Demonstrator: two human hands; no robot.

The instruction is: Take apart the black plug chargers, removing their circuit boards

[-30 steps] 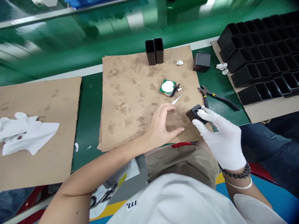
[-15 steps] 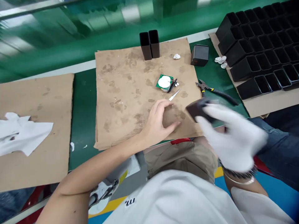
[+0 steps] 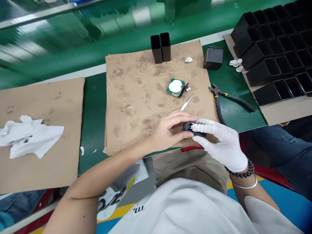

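Note:
A small black plastic housing point(image 3: 187, 126) is held between my two hands near the front edge of the cardboard mat point(image 3: 131, 130). My bare left hand point(image 3: 170, 130) grips its left end between thumb and fingers. My right hand point(image 3: 219, 139), in a white glove, closes on its right end, with one fingertip at its upper face. Fingers cover much of the housing. Just beyond my left hand lies a pointed silver tool point(image 3: 187, 102), its near end hidden. Behind that sits a green circuit board point(image 3: 172, 81) with a round white patch, wires and a white connector.
Two upright black cases point(image 3: 161, 48) stand at the mat's back. A black box point(image 3: 213, 58) and cutting pliers point(image 3: 219, 92) lie to the right, beside rows of black cases point(image 3: 268, 91). Small white rubber pieces point(image 3: 188, 59) lie near the back. White cloth point(image 3: 36, 136) rests on the left cardboard.
My right hand has brought the black housing leftward to my left hand, which has closed on its other end. The view has shifted slightly.

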